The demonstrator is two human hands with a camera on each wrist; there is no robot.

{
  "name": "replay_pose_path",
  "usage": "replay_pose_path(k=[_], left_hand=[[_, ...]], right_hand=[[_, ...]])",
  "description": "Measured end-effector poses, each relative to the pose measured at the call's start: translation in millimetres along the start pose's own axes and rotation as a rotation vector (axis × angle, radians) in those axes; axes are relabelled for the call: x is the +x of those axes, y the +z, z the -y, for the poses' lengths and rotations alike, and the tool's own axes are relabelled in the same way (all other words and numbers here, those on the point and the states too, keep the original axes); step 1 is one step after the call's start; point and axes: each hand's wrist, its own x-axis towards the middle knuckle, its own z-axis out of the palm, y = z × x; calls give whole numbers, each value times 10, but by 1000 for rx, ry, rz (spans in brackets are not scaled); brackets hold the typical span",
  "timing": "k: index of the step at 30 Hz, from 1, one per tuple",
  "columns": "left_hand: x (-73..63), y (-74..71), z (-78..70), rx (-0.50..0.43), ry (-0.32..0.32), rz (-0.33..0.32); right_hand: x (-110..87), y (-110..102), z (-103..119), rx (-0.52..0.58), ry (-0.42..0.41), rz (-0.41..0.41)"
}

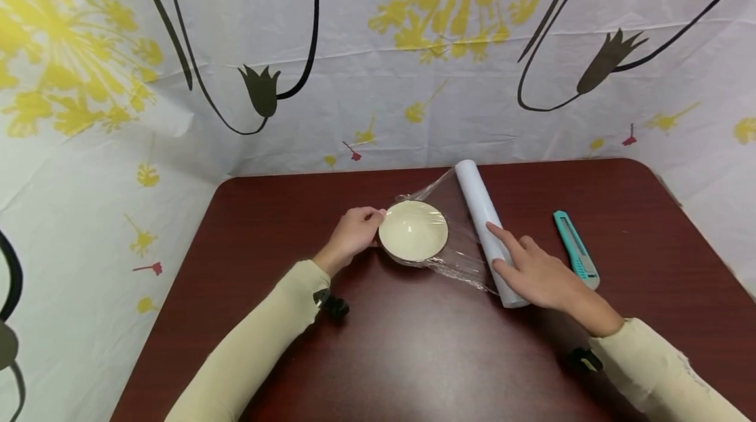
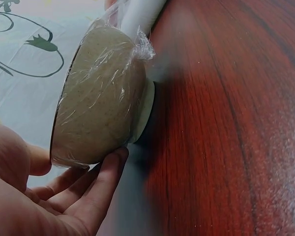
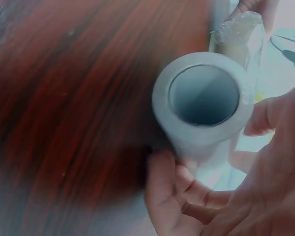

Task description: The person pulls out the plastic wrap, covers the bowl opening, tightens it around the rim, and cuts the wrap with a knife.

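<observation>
A cream bowl [image 1: 413, 232] stands on the table with clear cling film stretched over its mouth and clinging to its side. My left hand [image 1: 353, 235] holds the bowl's left edge, thumb at the rim and fingers beneath the wall, as the left wrist view shows. From the bowl the film [image 1: 463, 248] runs right to a white roll of cling film [image 1: 481, 205], which lies slanted on the table. My right hand [image 1: 540, 271] grips the near part of this roll. In the right wrist view its thumb and fingers sit on opposite sides of the roll's hollow end [image 3: 204, 96].
A teal utility knife [image 1: 574, 248] lies to the right of the roll, close to the right hand. The dark red-brown table [image 1: 413, 356] reaches back to a patterned cloth [image 1: 354, 113] hanging behind and at the sides.
</observation>
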Motion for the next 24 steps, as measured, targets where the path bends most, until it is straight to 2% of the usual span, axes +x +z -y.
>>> replay_pose_path(k=[12,24], left_hand=[[-35,-25,3,3,5,-8],[-52,-61,9,0,20,8]], right_hand=[[-68,-42,-20,78,27,33],[-24,28,-18,30,46,1]])
